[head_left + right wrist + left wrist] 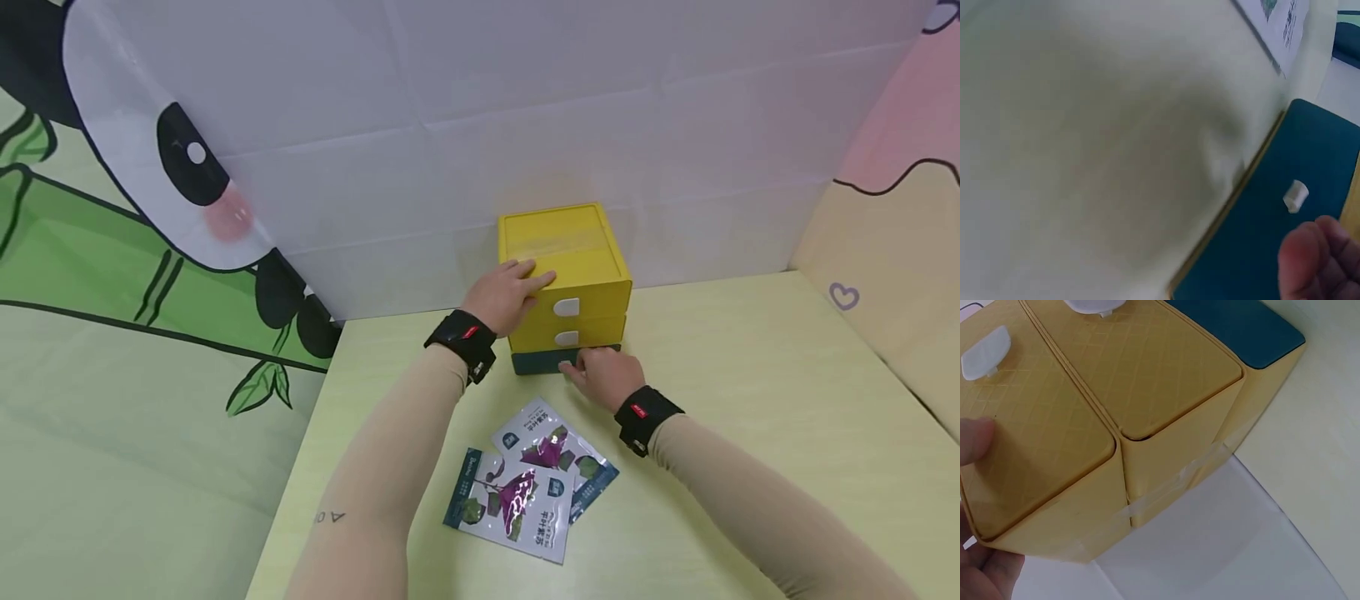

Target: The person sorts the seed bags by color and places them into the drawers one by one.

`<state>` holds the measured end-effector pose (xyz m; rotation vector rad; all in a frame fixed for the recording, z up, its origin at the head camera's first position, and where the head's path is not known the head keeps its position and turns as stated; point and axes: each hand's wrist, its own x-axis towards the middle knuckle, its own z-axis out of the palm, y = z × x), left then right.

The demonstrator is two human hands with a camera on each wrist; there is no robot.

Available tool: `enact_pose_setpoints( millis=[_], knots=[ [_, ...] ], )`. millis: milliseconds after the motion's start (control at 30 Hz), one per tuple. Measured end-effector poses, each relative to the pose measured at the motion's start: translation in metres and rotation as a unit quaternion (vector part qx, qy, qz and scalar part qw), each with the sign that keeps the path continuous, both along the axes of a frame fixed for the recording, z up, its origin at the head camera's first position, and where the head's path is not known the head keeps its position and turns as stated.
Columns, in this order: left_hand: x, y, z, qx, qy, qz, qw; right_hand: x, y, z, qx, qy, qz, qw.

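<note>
Left fingers (974, 440) touch a crosshatched, round-cornered yellow drawer (1041, 437).

A pale yellow, smooth-topped table (757, 358) carries a small boxy yellow drawer unit (577, 287) with a dark teal bottom drawer, standing upright near the back edge. In front of it lie two flat, glossy, silvery packets with purple-and-green leaf prints: the nearer packet (510, 504) partly overlaps the farther packet (551, 443).
</note>
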<state>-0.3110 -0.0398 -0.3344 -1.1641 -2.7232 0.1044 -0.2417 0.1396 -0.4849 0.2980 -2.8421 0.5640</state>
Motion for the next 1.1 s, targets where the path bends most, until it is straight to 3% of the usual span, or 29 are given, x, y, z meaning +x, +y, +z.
enact_pose_setpoints(
  millis=[133,300,767,1100],
  knots=[
    [-0.001,-0.001,-0.004,0.013,0.001,0.009,0.9999,-0.004,-0.003,-0.012,-0.046,-0.096,-0.027,0.994],
    [0.000,-0.001,-0.008,0.022,0.003,0.021,0.9995,-0.012,-0.004,-0.026,-0.061,-0.140,-0.044,0.987],
    [0.000,0.000,-0.014,0.040,0.012,0.025,0.9988,-0.030,-0.006,-0.042,-0.072,-0.110,-0.003,0.991],
    [0.000,0.002,-0.016,0.041,0.006,0.018,0.9990,-0.023,-0.004,-0.044,-0.107,-0.103,0.003,0.989]
  ],
)
